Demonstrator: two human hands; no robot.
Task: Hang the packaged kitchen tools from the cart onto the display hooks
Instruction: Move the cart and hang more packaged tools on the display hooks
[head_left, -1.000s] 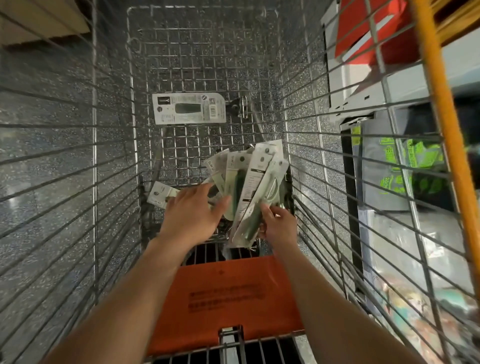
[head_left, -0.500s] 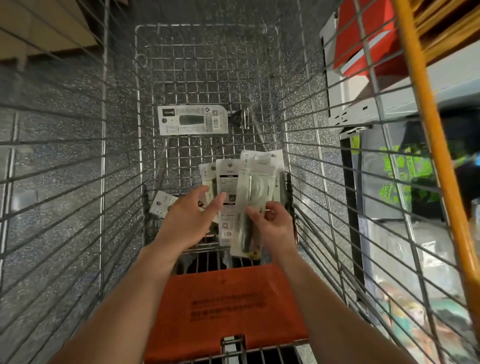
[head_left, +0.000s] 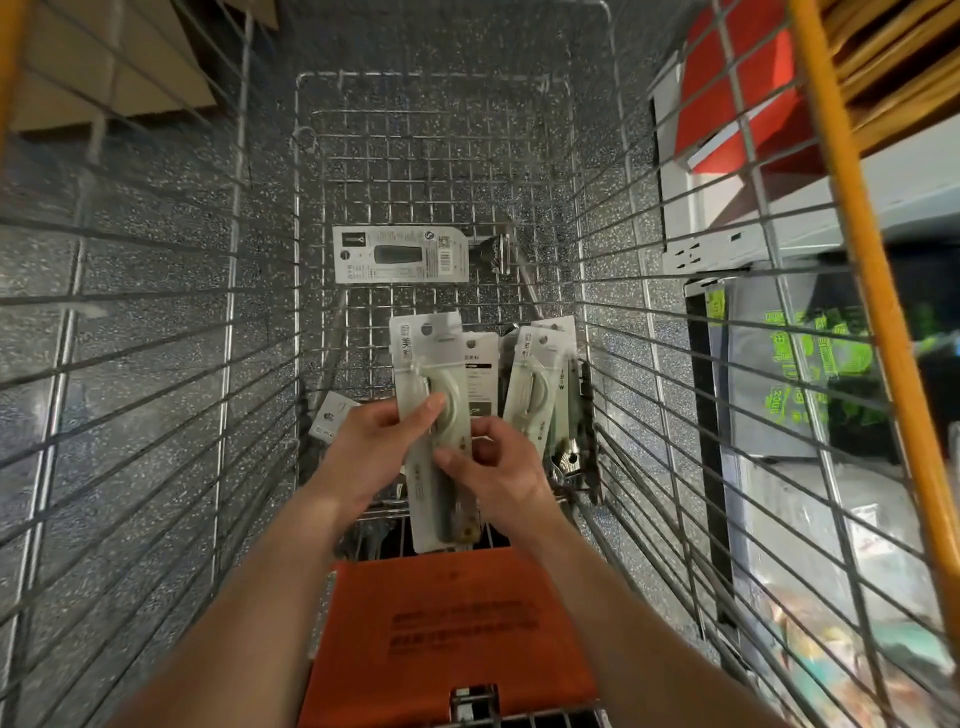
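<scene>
Left hand (head_left: 371, 449) & right hand (head_left: 501, 465) both pinch one tool pack (head_left: 423, 358) low in the cart (head_left: 452, 130), just left of the other packs (head_left: 535, 374). Best lift w/ hang-hole end up, clear of wires.

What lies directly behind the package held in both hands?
Behind the held package, gripped by the left hand and right hand, a second package shows its upper right part; the rest is covered.

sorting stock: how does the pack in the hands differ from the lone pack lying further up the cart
The held pack points lengthwise, gripped by the left hand and right hand; the lone pack lies sideways, untouched. The held pack shows a pale tool, the lone pack a dark one. Both are white cards.
</scene>
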